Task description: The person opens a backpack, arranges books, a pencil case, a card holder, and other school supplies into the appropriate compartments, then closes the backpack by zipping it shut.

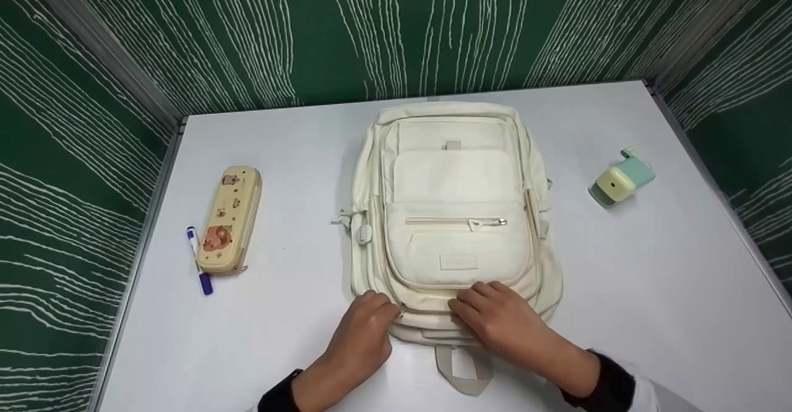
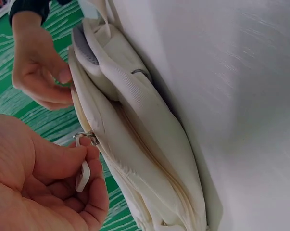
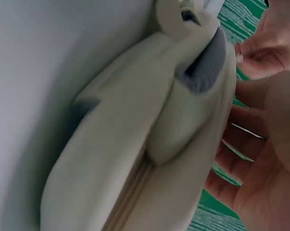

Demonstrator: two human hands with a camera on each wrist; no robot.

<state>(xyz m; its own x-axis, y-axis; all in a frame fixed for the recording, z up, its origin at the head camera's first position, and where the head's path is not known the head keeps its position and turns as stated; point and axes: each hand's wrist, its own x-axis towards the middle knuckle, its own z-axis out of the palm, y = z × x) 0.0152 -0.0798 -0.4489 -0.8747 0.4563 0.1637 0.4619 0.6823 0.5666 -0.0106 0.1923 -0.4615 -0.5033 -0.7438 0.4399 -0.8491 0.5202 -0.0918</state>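
A cream backpack (image 1: 458,177) lies on its back on the white table, its top handle (image 1: 464,378) toward me. My left hand (image 1: 365,331) pinches a zipper pull (image 2: 82,175) between thumb and curled fingers; the metal slider (image 2: 89,137) sits on the backpack's edge. Farther right along that same edge, my right hand (image 1: 501,319) grips the fabric with bent fingers. The right wrist view shows the fingers (image 3: 236,154) against the bag's rim, their tips partly hidden. A grey padded part (image 3: 207,62) shows at the handle end.
Left on the table (image 1: 303,183) lies a yellow pencil case (image 1: 238,214) with printed pictures. A white and blue marker (image 1: 199,260) rests against it. At right stands a green and yellow pencil sharpener (image 1: 622,180) with a crank. Green, white-streaked panels (image 1: 408,34) enclose the table's back and sides.
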